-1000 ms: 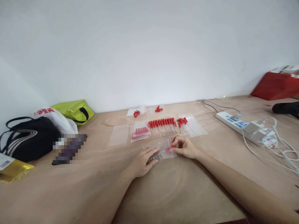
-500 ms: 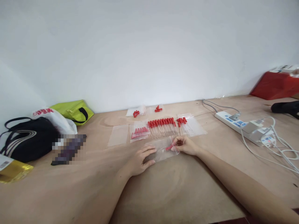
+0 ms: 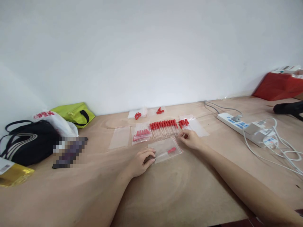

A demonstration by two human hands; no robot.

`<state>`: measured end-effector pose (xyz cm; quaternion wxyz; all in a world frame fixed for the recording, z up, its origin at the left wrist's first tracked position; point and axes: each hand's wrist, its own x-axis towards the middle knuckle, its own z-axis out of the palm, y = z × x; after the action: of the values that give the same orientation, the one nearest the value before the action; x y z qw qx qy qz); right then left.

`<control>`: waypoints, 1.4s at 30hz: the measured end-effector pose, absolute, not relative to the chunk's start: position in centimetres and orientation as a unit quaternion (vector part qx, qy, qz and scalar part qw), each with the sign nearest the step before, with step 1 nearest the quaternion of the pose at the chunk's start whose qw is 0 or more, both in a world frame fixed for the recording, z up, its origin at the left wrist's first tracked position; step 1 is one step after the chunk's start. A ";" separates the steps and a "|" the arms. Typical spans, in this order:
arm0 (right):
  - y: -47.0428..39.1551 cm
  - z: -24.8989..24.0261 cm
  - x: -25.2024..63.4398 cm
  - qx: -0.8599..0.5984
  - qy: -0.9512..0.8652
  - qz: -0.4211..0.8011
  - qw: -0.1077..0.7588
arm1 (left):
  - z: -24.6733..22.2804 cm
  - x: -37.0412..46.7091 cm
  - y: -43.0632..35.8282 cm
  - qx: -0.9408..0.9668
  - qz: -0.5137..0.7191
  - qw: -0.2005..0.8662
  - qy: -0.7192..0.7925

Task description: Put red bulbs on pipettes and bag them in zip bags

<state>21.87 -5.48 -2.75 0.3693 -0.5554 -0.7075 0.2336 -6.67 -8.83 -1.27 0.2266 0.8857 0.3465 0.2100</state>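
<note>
A clear zip bag (image 3: 163, 154) lies flat before me with one red-topped dropper (image 3: 171, 150) inside. My left hand (image 3: 143, 162) pinches the bag's left edge between thumb and fingers. Just past the bag's right end is my right hand (image 3: 189, 138), its fingers curled together near the row's right end; whether they hold anything is hidden. Behind the bag stretches a row of several red-topped droppers (image 3: 164, 129). More droppers (image 3: 184, 123) rest on a bag (image 3: 200, 127) to the right. Left of the row, a filled bag (image 3: 141, 134) sits beside an unfilled bag (image 3: 120, 137).
Two small groups of red pieces (image 3: 137, 115) (image 3: 160, 110) lie on bags near the wall. At right are a white power strip (image 3: 236, 124), cables and a red bag (image 3: 279, 85). Black (image 3: 30, 142), white and green (image 3: 73, 115) bags stand at left.
My right hand has let go of the bag and dropper and moved up and to the right. The dropper now lies inside the bag. My left hand has shifted slightly left.
</note>
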 end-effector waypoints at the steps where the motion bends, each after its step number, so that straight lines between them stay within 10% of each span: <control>1: -4.9 -2.5 22.0 -0.603 -0.688 0.180 0.360 | -1.3 -6.7 -8.8 0.887 0.201 0.227 0.348; 12: -1.1 -1.3 19.6 -0.783 -0.591 0.084 0.173 | -1.4 -6.8 -8.8 0.895 0.173 0.221 0.345; 27: -6.6 -3.8 21.9 -0.569 -0.457 0.334 0.596 | -1.6 -7.0 -8.7 0.901 0.170 0.205 0.341; 42: -7.8 -4.0 18.7 -0.472 -0.417 0.493 0.600 | -1.0 -6.9 -9.1 0.885 0.153 0.212 0.385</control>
<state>18.72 -7.75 -3.97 0.6002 -0.4719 -0.4169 0.4932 -6.86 -9.12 -1.04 0.2123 0.8849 0.3854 0.1528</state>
